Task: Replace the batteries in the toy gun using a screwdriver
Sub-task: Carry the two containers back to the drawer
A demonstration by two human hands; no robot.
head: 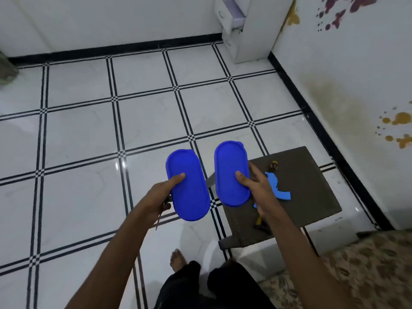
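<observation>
While half-hidden behind hands [256, 186]: toy gun [278, 188] (perhaps a screwdriver [273, 167]) on stool [312, 175].

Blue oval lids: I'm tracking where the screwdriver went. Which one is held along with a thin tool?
The lid in the left hand, the lower blue lid; a thin shaft pokes out beneath that hand. The right hand holds its lid alone.
</observation>
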